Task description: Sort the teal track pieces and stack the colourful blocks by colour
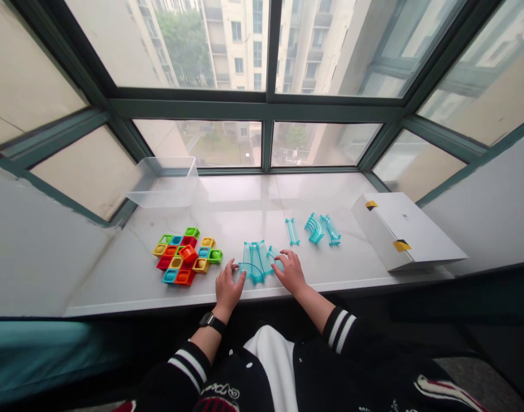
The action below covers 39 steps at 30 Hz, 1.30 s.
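Pieces [255,263] of clear blue plastic looked light, stiff, slick; edges seemed best holds. Left hand [230,288]: fingers parted alongside; right hand [291,272]: grip unclear.

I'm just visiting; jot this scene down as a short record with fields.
Surface: white ledge below windows
Left hand: at the left edge of a turquoise cluster
Right hand: at a small turquoise piece, grip unclear
Right of the hands: more turquoise pieces
Left of the hands: colourful blocks
Containers: clear bin, back left; white box, far right
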Each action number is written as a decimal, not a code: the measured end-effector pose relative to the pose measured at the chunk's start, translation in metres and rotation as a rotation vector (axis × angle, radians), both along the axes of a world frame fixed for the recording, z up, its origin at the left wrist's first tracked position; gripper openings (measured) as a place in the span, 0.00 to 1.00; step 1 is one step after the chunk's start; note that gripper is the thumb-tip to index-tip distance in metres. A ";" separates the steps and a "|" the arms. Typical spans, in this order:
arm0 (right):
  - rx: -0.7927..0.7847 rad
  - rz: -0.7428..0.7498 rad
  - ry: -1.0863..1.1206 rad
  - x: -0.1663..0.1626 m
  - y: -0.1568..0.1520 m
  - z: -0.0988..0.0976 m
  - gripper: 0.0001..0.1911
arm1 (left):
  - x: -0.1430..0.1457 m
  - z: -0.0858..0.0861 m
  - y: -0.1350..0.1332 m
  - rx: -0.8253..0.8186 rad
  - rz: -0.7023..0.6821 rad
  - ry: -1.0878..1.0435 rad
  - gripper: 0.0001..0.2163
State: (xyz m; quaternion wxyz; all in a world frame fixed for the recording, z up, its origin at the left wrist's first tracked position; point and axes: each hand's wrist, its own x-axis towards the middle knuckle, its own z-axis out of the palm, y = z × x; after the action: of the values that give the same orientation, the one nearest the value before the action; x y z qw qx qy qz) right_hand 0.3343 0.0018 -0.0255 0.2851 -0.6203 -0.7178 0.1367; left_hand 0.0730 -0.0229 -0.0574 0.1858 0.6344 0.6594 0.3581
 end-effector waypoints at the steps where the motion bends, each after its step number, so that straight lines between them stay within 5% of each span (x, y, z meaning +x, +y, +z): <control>1: -0.020 -0.005 -0.026 -0.003 0.005 0.003 0.09 | 0.002 -0.001 -0.001 0.020 -0.006 0.039 0.27; 12: -0.265 -0.014 -0.197 -0.028 0.036 0.011 0.06 | 0.007 -0.003 -0.005 0.097 -0.055 0.222 0.33; 39: -0.518 -0.202 0.638 -0.009 0.032 0.011 0.08 | 0.007 -0.006 -0.006 0.093 -0.046 0.225 0.29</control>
State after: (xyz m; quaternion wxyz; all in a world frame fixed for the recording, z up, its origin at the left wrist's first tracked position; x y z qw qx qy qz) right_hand 0.3248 0.0339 -0.0141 0.3399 -0.6652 -0.4712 0.4691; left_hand 0.0796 -0.0286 -0.0635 0.0891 0.6935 0.6440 0.3105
